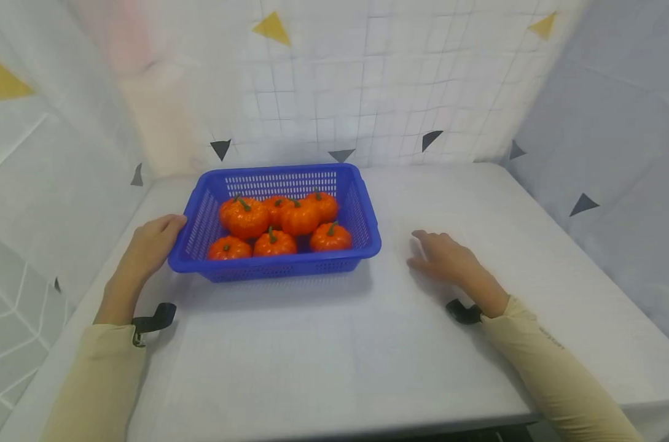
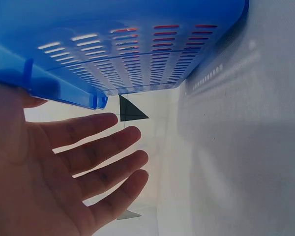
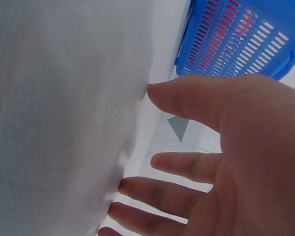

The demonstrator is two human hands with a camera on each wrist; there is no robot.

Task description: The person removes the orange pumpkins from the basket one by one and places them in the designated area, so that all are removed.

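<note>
Several small orange pumpkins (image 1: pixel 276 243) with green stems lie inside a blue plastic basket (image 1: pixel 290 261) with slotted walls. At the basket's left rim is my left hand (image 1: pixel 156 239). The left wrist view shows its four fingers (image 2: pixel 105 152) extended and spread below the rim, with the thumb mostly hidden at the edge. To the right of the basket, apart from it, my right hand (image 1: pixel 447 258) holds nothing. Its fingers (image 3: pixel 157 194) are spread and relaxed, fingertips right at the white tabletop, as the right wrist view shows.
A white cloth covers the table (image 1: pixel 290 368). Behind it hangs a pale backdrop (image 1: pixel 334 80) with a grid and triangles, and similar sheets (image 1: pixel 622 153) close off both sides. A black strap (image 1: pixel 156 318) sits at the left wrist, another (image 1: pixel 463 312) at the right.
</note>
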